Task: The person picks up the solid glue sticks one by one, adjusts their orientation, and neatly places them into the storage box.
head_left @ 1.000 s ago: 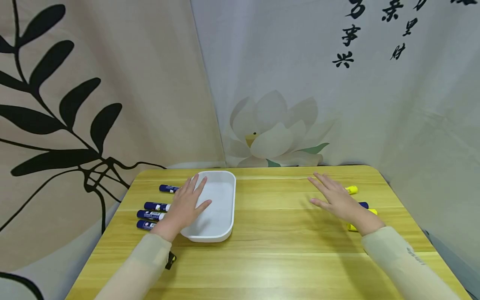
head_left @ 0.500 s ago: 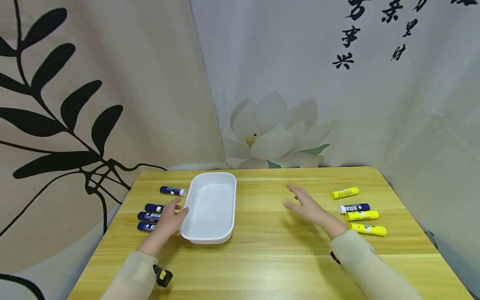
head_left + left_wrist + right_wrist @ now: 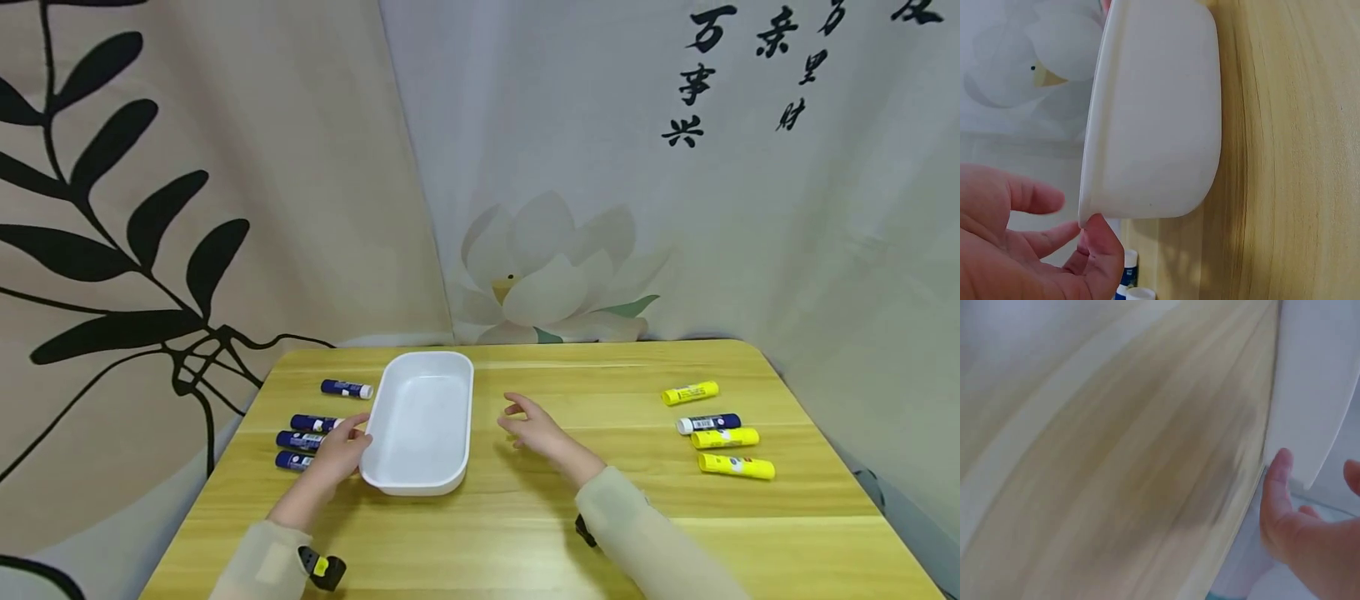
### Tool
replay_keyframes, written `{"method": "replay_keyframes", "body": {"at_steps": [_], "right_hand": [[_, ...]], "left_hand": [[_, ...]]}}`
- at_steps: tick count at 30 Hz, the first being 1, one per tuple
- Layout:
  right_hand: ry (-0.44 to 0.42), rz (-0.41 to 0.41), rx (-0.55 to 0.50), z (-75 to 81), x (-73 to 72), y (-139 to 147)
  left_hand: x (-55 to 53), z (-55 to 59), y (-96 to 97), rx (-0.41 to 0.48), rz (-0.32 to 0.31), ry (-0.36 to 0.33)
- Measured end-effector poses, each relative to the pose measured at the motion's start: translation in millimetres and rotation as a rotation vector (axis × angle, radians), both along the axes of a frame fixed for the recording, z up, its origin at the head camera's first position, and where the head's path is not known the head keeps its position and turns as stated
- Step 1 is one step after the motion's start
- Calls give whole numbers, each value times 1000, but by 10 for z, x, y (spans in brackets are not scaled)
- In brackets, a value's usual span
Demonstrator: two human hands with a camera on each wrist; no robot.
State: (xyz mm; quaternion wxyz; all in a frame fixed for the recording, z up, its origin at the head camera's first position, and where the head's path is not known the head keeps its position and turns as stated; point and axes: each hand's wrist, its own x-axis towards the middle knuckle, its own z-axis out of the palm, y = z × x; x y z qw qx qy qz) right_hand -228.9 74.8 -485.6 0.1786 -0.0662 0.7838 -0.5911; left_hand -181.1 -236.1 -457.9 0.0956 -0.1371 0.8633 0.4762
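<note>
A deep white plastic tub (image 3: pixel 422 425) stands left of the table's middle. My left hand (image 3: pixel 341 452) is at its left side, and in the left wrist view the fingertips (image 3: pixel 1096 226) pinch the rim at one corner. To the tub's right, my right hand (image 3: pixel 536 429) hovers over the table with fingers loosely bent and holding nothing. In the right wrist view one fingertip (image 3: pixel 1282 464) overlaps the tub's side wall (image 3: pixel 1310 381). Just left of my left hand lie blue glue sticks (image 3: pixel 303 440) with white caps, partly covered by it.
Another blue glue stick (image 3: pixel 345 388) lies farther back on the left. At the right are several yellow glue sticks (image 3: pixel 735 466) and one blue glue stick (image 3: pixel 708 423). A printed curtain (image 3: pixel 600 167) hangs behind the wooden table (image 3: pixel 480 550).
My left hand has drawn back from over the tub to its left rim. My right hand has moved left from the yellow glue sticks toward the tub, its fingers less spread.
</note>
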Motion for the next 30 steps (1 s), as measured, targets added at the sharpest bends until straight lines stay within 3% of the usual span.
{"method": "replay_keyframes", "body": {"at_steps": [9, 15, 18, 24, 30], "right_hand": [[-133, -78, -189, 98, -11, -437], [-177, -150, -226, 80, -28, -625], [-182, -174, -213, 75, -33, -659], [-230, -175, -259, 59, 55, -643], [-284, -137, -271, 40, 63, -513]], "left_hand": [[30, -16, -22, 18, -11, 65], [4, -33, -16, -17, -16, 61], [-35, -50, -22, -43, -23, 49], [-162, -93, -33, -131, -65, 101], [-191, -115, -49, -131, -45, 115]]}}
